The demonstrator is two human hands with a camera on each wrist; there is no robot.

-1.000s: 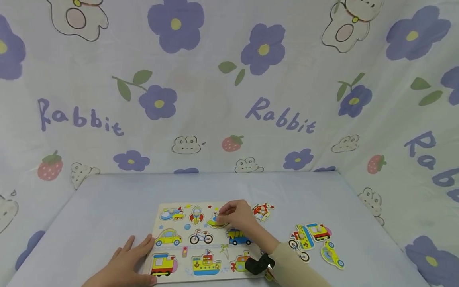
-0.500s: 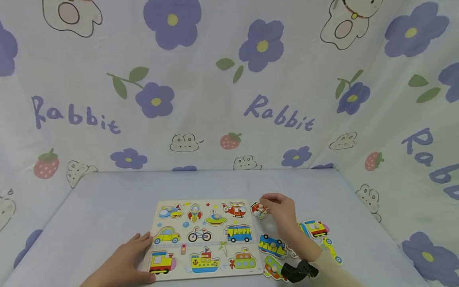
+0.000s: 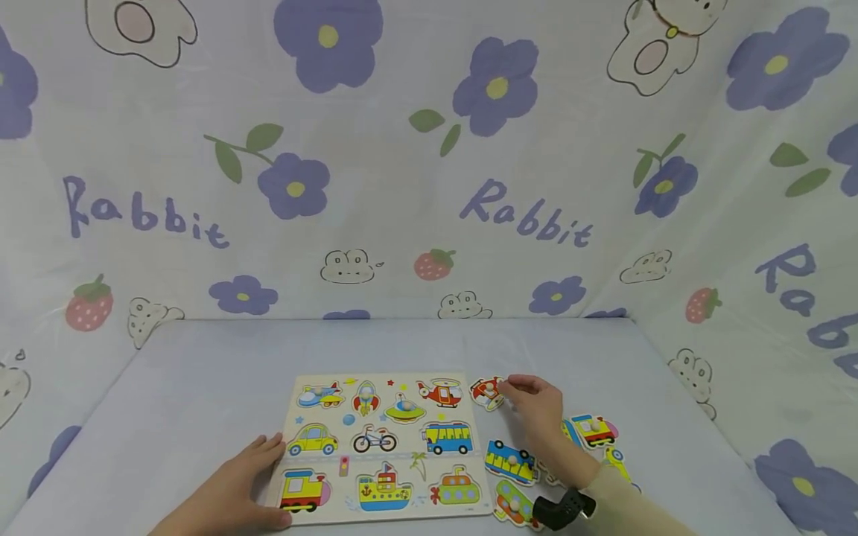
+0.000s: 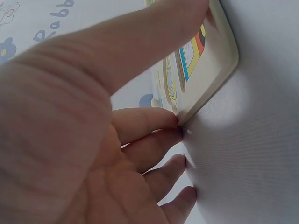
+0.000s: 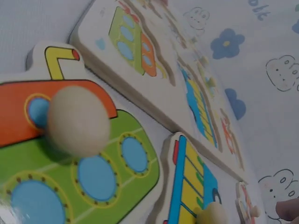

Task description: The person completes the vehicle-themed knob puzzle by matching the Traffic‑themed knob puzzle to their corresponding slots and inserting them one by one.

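Note:
On the table lies a wooden puzzle board [image 3: 322,461] with recesses picturing vehicles. The plane [image 3: 320,395], rocket [image 3: 366,398] and flying saucer [image 3: 405,407] on its top row have knobs. My left hand [image 3: 231,484] rests at the board's left side; in the left wrist view the thumb lies at its front corner and fingertips touch the edge. My right hand [image 3: 539,409] is just right of the helicopter piece [image 3: 484,393], its fingertips overlapping the tail side. In the right wrist view, a fingertip [image 5: 288,210] shows apart from that piece's knob.
Right of the board lie the bus piece [image 3: 511,461] and submarine piece [image 3: 515,504], both knobbed. Farther right are the train piece [image 3: 595,429] and a yellow car piece [image 3: 615,460], with others partly hidden by my right arm. A patterned cloth [image 3: 389,171] hangs behind.
My right hand has left the flying saucer, moved right to the helicopter piece, then shifted slightly further right. The bus and submarine pieces came into view. My left hand stayed at the board.

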